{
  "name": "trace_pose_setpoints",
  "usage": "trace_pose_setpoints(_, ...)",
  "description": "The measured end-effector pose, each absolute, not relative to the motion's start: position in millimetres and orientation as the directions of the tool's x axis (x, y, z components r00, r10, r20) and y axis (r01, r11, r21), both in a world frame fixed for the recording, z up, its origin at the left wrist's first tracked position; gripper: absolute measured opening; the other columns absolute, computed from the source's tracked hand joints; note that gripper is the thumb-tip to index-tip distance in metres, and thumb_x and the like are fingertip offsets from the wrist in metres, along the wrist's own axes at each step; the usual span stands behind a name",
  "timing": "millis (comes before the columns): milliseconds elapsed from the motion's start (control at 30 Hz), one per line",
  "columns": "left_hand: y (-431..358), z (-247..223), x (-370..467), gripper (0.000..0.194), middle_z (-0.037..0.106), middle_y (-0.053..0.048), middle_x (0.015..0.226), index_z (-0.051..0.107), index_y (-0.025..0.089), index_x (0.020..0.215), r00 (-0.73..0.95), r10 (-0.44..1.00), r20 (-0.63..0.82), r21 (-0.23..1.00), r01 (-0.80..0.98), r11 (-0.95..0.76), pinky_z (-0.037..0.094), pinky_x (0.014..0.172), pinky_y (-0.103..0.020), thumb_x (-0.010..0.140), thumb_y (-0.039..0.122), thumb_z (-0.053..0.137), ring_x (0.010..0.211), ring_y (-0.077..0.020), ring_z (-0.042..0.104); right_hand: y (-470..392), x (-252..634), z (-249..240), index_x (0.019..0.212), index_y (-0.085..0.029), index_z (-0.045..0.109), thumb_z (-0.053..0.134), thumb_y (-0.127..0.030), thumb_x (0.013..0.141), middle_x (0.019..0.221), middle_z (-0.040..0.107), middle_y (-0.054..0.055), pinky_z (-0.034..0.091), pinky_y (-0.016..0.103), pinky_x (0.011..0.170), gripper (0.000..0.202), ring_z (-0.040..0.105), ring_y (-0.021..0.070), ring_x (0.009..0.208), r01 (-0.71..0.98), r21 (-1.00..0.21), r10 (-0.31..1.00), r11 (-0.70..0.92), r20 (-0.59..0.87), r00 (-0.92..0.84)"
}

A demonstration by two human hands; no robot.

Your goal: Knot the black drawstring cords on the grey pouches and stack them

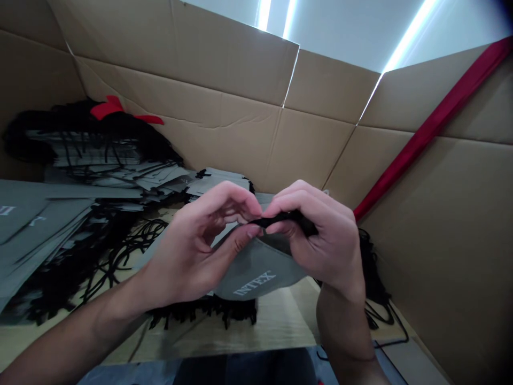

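Note:
A grey fabric piece [256,272] printed with "INTEX" hangs below both hands at the centre. My left hand [204,243] pinches the black cord [276,218] at the fabric's top edge between thumb and fingers. From the right, my right hand [320,230] pinches the same cord, its fingertips close to the left ones. Part of the cord is hidden inside my right palm. Beneath the held piece, the black-fringed edge of a stack [204,313] shows on the table.
Piles of grey pieces with black cords [52,224] cover the left side, with a red strip [107,108] on top. Cardboard walls [240,117] surround the wooden table [280,326]. Black cords [372,267] lie at right, below a dark red band [433,125].

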State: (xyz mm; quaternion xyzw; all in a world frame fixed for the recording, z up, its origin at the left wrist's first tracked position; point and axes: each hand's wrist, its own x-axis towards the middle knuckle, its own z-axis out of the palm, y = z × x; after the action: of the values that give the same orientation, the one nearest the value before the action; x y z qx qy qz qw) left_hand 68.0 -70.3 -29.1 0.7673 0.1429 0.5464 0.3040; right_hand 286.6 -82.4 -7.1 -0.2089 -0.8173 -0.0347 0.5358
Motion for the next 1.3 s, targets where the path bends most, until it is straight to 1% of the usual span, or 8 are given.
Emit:
trace_pose_setpoints(267,-76,-27,70,0.021,0.083,0.001,0.101,0.073,0.023,0.121,0.303,0.557,0.773,0.620,-0.174,-0.765,0.066,0.082,-0.018,0.104,0.011,0.078,0.091,-0.0110,0.081,-84,280,-18,0.104,-0.025,0.072,0.092,-0.019,0.095,0.092,0.078,-0.001,0.061,0.028,0.063,0.022,0.074,0.0141,0.072,0.365,-0.305,0.375,0.880,0.917,-0.138)
trace_pose_setpoints(433,-76,-28,70,0.018,0.085,0.001,0.094,0.069,0.023,0.120,0.302,0.598,0.743,0.655,-0.143,-0.742,0.065,0.074,-0.023,0.106,0.018,0.078,0.085,-0.0148,0.082,-88,278,-14,0.111,-0.025,0.079,0.083,-0.008,0.096,0.100,0.084,0.003,0.068,0.036,0.075,0.023,0.079,0.0200,0.086,0.371,-0.154,0.254,0.916,0.937,-0.238)
trace_pose_setpoints(533,-76,-29,68,0.013,0.084,0.000,0.094,0.071,0.023,0.118,0.293,0.603,0.742,0.644,-0.058,-0.763,0.066,0.074,-0.026,0.107,0.023,0.077,0.082,-0.0164,0.081,-91,276,-11,0.112,-0.028,0.080,0.079,-0.006,0.097,0.101,0.086,0.004,0.070,0.039,0.078,0.027,0.081,0.0220,0.088,0.391,-0.125,0.234,0.912,0.940,-0.247)
trace_pose_setpoints(700,-74,-33,64,0.015,0.082,-0.003,0.104,0.075,0.023,0.120,0.309,0.555,0.773,0.567,0.056,-0.821,0.065,0.074,-0.026,0.106,0.021,0.078,0.091,-0.0179,0.081,-92,276,-12,0.114,-0.028,0.080,0.077,-0.004,0.096,0.100,0.086,0.002,0.070,0.037,0.076,0.031,0.079,0.0196,0.085,0.430,-0.091,0.223,0.898,0.937,-0.269)
trace_pose_setpoints(833,-72,-32,61,0.022,0.084,0.000,0.108,0.078,0.025,0.124,0.343,0.493,0.800,0.504,0.063,-0.861,0.063,0.083,-0.026,0.105,0.013,0.078,0.095,-0.0148,0.079,-92,277,-13,0.111,-0.026,0.080,0.077,-0.003,0.095,0.097,0.085,0.002,0.068,0.034,0.075,0.028,0.078,0.0178,0.083,0.430,-0.096,0.226,0.898,0.939,-0.261)
trace_pose_setpoints(1033,-67,-26,53,0.030,0.084,-0.001,0.115,0.080,0.029,0.126,0.354,0.378,0.855,0.377,0.076,-0.923,0.063,0.092,-0.035,0.102,0.011,0.080,0.104,-0.0194,0.080,-95,279,-14,0.105,-0.026,0.082,0.077,-0.001,0.086,0.093,0.083,-0.001,0.064,0.031,0.069,0.032,0.075,0.0152,0.078,0.397,-0.244,0.348,0.885,0.913,-0.214)
trace_pose_setpoints(1167,-68,-26,48,0.033,0.084,0.001,0.111,0.079,0.031,0.125,0.404,0.342,0.849,0.329,0.102,-0.939,0.064,0.087,-0.033,0.103,0.008,0.077,0.100,-0.0184,0.082,-98,284,-12,0.102,-0.025,0.082,0.077,0.002,0.080,0.091,0.082,-0.004,0.062,0.027,0.069,0.035,0.073,0.0130,0.076,0.354,-0.328,0.422,0.876,0.875,-0.235)
trace_pose_setpoints(1300,-72,-29,46,0.036,0.085,0.001,0.113,0.078,0.029,0.123,0.420,0.252,0.872,0.201,0.162,-0.966,0.066,0.088,-0.030,0.102,0.001,0.074,0.097,-0.0168,0.082,-99,285,-9,0.098,-0.023,0.080,0.076,0.003,0.076,0.090,0.082,-0.005,0.060,0.024,0.071,0.035,0.072,0.0105,0.075,0.374,-0.350,0.462,0.859,0.845,-0.270)
